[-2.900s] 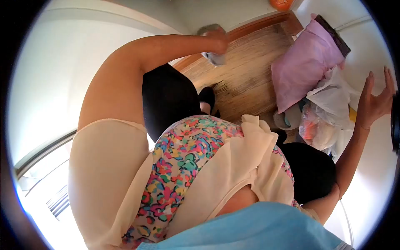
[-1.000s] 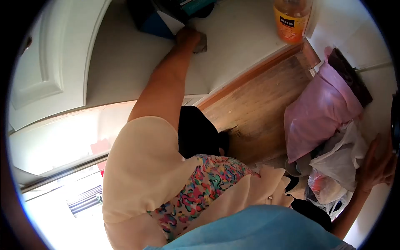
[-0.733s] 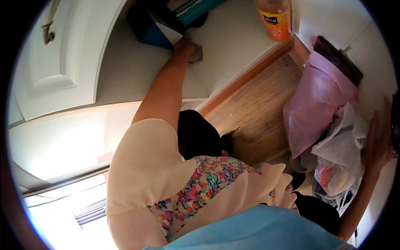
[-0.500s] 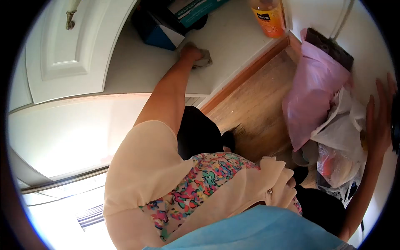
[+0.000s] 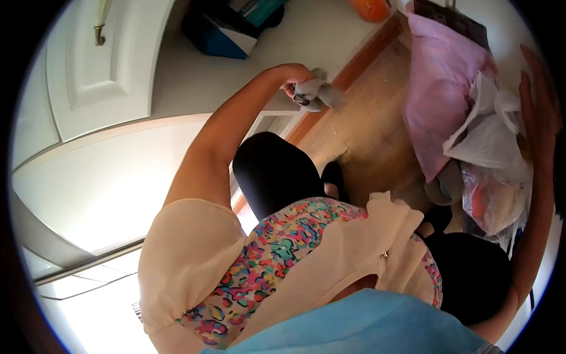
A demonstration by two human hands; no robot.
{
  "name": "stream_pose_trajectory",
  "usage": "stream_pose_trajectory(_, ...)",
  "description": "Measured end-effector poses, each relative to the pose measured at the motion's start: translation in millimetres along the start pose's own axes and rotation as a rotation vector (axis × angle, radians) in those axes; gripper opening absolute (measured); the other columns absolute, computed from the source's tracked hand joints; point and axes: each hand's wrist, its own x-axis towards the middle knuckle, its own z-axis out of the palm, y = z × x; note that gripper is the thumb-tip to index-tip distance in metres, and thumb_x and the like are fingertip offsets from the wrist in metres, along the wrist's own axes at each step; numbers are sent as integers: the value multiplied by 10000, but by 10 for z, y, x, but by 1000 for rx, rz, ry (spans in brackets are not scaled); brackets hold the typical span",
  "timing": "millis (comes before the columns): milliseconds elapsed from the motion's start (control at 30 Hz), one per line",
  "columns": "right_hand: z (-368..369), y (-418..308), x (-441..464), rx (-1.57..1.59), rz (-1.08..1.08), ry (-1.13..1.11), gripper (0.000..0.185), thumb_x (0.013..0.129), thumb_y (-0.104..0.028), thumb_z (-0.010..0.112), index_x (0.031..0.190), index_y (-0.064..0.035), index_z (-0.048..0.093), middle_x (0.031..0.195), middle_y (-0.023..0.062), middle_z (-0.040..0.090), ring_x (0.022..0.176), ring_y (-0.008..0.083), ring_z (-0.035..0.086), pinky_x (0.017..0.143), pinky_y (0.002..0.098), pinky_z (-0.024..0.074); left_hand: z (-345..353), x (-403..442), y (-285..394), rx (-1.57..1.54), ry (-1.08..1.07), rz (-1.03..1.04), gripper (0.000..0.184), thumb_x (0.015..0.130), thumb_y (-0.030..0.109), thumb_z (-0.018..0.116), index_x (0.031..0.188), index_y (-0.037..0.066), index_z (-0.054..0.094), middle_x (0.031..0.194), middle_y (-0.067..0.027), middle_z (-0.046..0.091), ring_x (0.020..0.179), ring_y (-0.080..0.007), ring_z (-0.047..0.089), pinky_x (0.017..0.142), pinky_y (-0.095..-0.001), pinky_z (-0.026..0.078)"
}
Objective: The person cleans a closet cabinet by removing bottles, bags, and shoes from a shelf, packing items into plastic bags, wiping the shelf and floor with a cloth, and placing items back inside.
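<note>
My left hand (image 5: 293, 75) is closed around a crumpled grey cloth (image 5: 316, 94), which hangs just off the edge of the pale cabinet shelf (image 5: 236, 82), over the floor side. My right hand (image 5: 537, 97) rests with fingers outstretched on the white upright surface at the far right and holds nothing. Close beside it hangs a pink plastic bag (image 5: 442, 88) with a dark flat item sticking out of its top. Below the right fingers are a white plastic bag (image 5: 492, 135) and a clear bag (image 5: 495, 197) with reddish contents.
An open white cabinet door (image 5: 109, 65) with a brass handle stands at upper left. Blue-and-white boxes (image 5: 227, 38) sit on the shelf, and an orange bottle (image 5: 370, 9) is cut off at the top. A wooden strip (image 5: 365, 59) borders the wooden floor (image 5: 359, 124).
My left hand has come off the shelf surface, moving right and nearer to me with the cloth bunched in it. My right hand stays against the white surface; the view has shifted slightly.
</note>
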Motion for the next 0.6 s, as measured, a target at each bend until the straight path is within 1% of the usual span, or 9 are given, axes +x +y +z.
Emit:
stream_pose_trajectory(67, -28, -10, -7, -102, -2, -35, 432, 1061, -282, 404, 1488, -214, 402, 1501, 87, 448, 1347, 260, 479, 1107, 387, 401, -344, 62, -111, -549, 31, 204, 246, 881, 295, 666, 1016, 90, 689, 882, -96, 665, 738, -214, 660, 613, -353, 585)
stream_pose_trajectory(133, -79, -65, 103, -199, -19, -79, 447, 1060, -292, 406, 1495, -197, 387, 1523, 91, 421, 1367, 260, 458, 1124, 391, 383, -546, 63, -18, -681, 203, 204, 255, 909, 291, 633, 1035, 76, 685, 919, -106, 681, 765, -216, 662, 623, -362, 584)
stream_pose_trajectory(200, -215, -183, 297, -257, -186, 414, 206, 928, -240, 559, 1116, -202, 636, 1395, 24, 540, 1275, 231, 500, 1023, 383, 344, -724, 47, 140, 177, 688, 225, 415, 921, 397, 576, 1117, 45, 679, 1058, -112, 714, 883, -275, 678, 768, -407, 564)
stream_pose_trajectory(233, -240, -208, 352, -279, -238, 581, 152, 885, -223, 610, 990, -204, 719, 1352, 2, 580, 1244, 221, 513, 990, 380, 331, -625, 72, 164, 139, 740, 171, 585, 928, 460, 542, 1372, 79, 534, 1337, -147, 593, 1146, -334, 599, 990, -410, 471)
stream_pose_trajectory(267, -233, -214, 355, -273, -230, 581, 151, 879, -212, 617, 989, -208, 720, 1348, -5, 582, 1241, 219, 515, 990, 382, 331, -518, 306, 85, 138, 740, 170, 585, 928, 460, 542, 1372, 79, 534, 1337, -147, 593, 1146, -334, 599, 990, -410, 471)
stream_pose_trajectory(367, -187, -173, 373, -284, -245, 609, 141, 887, -223, 619, 982, -215, 723, 1340, -11, 585, 1230, 220, 519, 990, 381, 331, -268, 886, -161, 39, 875, 383, 806, 908, 544, 563, 1549, 150, 275, 1588, -114, 290, 1392, -338, 365, 1135, -431, 320)
stream_pose_trajectory(433, -301, -195, 364, -292, -281, 625, 136, 901, -243, 615, 975, -218, 726, 1337, -10, 587, 1222, 222, 522, 989, 379, 331, -162, 871, -131, 238, 800, 319, 919, 950, 596, 494, 1590, 189, -24, 1645, -141, 5, 1490, -390, 84, 1200, -510, 137)
stream_pose_trajectory(533, -441, -276, 346, -550, -270, 291, 164, 945, -301, 586, 953, -225, 731, 1325, -5, 593, 1207, 226, 528, 992, 375, 323, -224, 1274, -227, 200, 1008, 446, 912, 899, 580, 595, 1581, 166, 153, 1637, -157, 26, 1477, -378, 142, 1186, -532, 157)
stream_pose_trajectory(600, -279, -249, 345, -428, -257, 488, 204, 969, -341, 560, 940, -237, 733, 1315, 7, 597, 1203, 228, 527, 999, 375, 315, -469, 1740, -198, 270, 1114, 502, 888, 902, 559, 605, 1573, 156, 185, 1632, -174, 29, 1474, -387, 145, 1184, -529, 159)
